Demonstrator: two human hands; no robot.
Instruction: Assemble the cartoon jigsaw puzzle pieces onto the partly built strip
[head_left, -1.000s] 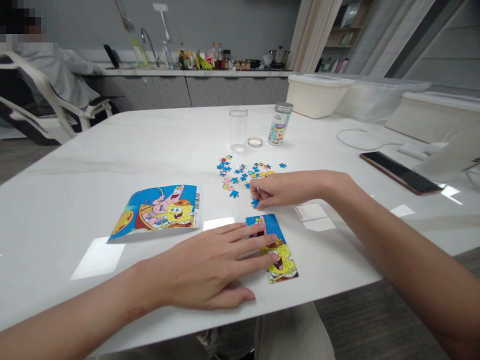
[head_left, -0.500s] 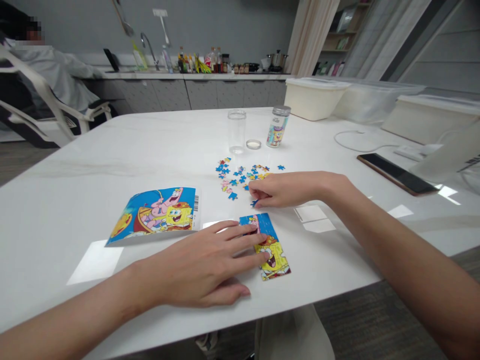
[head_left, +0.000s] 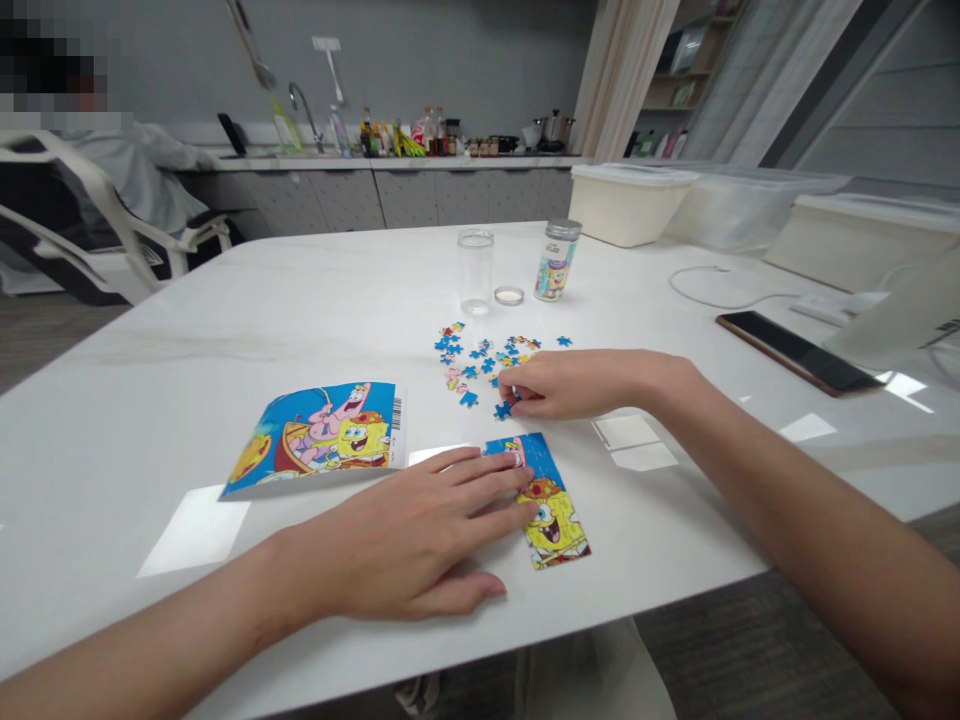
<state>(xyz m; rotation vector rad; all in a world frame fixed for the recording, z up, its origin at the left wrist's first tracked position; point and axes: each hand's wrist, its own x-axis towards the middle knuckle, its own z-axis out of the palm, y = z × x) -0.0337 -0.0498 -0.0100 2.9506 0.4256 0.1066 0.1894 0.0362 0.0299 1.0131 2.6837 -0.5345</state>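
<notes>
My left hand (head_left: 427,530) lies flat with its fingers spread, the fingertips resting on the left side of a partly joined jigsaw puzzle (head_left: 556,515). That section shows a yellow sponge character and part of a pink one on blue. Beyond it, my right hand (head_left: 551,385) is closed, thumb and forefinger pinched at a blue puzzle piece (head_left: 502,411) low over the table. The fingers cover part of this piece. Loose puzzle pieces (head_left: 469,371) lie scattered just past the right hand. To the left, a curled picture sheet (head_left: 322,430) shows the same characters.
Behind the pieces stand a clear jar (head_left: 475,275), its lid (head_left: 509,296) and a printed canister (head_left: 557,262). A phone (head_left: 799,352) and a white cable (head_left: 720,297) lie right, before storage boxes (head_left: 634,205). A person in grey (head_left: 139,180) sits back left.
The view has tilted slightly, shifting everything a little down. My right hand has drawn the blue puzzle piece slightly left, and more of it shows. My left hand stays on the puzzle.
</notes>
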